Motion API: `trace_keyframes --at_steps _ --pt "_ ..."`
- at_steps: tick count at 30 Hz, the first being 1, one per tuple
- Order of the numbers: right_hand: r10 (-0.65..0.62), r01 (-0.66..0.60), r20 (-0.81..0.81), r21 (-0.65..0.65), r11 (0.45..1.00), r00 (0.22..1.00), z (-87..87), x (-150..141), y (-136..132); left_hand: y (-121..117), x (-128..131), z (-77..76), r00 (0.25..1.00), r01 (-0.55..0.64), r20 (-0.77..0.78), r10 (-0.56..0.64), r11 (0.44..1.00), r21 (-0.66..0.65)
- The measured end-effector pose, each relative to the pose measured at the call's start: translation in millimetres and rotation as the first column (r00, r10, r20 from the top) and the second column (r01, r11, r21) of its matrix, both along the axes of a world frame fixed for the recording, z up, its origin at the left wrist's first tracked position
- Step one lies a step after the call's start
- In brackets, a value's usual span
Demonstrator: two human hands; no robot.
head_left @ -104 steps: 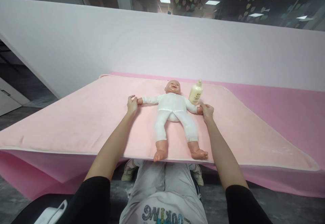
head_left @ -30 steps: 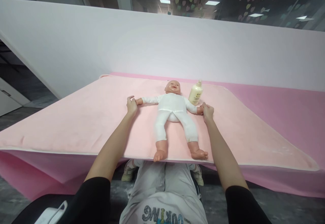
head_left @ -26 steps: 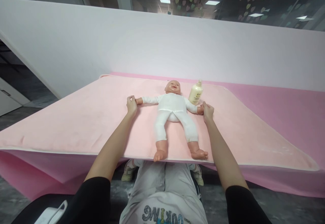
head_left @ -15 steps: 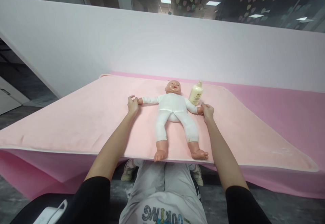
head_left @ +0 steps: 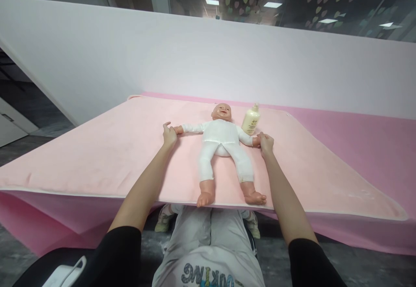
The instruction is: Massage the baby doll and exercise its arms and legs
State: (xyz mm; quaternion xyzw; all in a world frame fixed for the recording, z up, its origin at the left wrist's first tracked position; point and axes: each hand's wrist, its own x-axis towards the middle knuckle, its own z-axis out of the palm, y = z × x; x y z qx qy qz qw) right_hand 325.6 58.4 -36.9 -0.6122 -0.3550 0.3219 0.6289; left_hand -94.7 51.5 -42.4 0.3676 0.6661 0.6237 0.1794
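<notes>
A baby doll (head_left: 222, 133) with a white cloth body lies face up, its bare feet toward me at the table's front edge. My left hand (head_left: 169, 134) is closed on the doll's hand at the left, with that arm stretched straight out sideways. On the other side my right hand (head_left: 266, 144) pinches the doll's other hand, whose arm slopes down and outward. Just beyond that arm stands a pale yellow pump bottle (head_left: 251, 120), near the doll's head and touched by neither hand.
A light pink blanket (head_left: 97, 148) covers most of the table, over a darker pink cloth (head_left: 357, 144). Behind the table rises a white partition (head_left: 208, 57) with dark glass above it. My lap is under the front edge.
Hardly anything differs. The fingers of my left hand have shifted very slightly at the doll's hand; the doll's body and the bottle stay in place.
</notes>
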Motion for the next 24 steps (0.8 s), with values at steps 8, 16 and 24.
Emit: trace_keyframes --at_steps 8,16,24 --pt "-0.155 0.156 -0.018 0.117 0.981 0.988 2.0 3.3 -4.1 -4.6 5.7 7.7 0.994 -0.047 0.097 0.046 0.999 0.008" --pt "-0.289 0.304 -0.127 0.127 0.944 0.949 7.9 11.8 -7.7 -3.3 1.8 4.4 0.998 -0.047 0.053 0.045 0.998 0.033" --pt "-0.426 0.414 0.180 0.102 0.905 0.887 12.1 6.3 -35.3 -20.8 24.0 26.2 0.971 0.063 -0.237 -0.021 0.983 0.170"
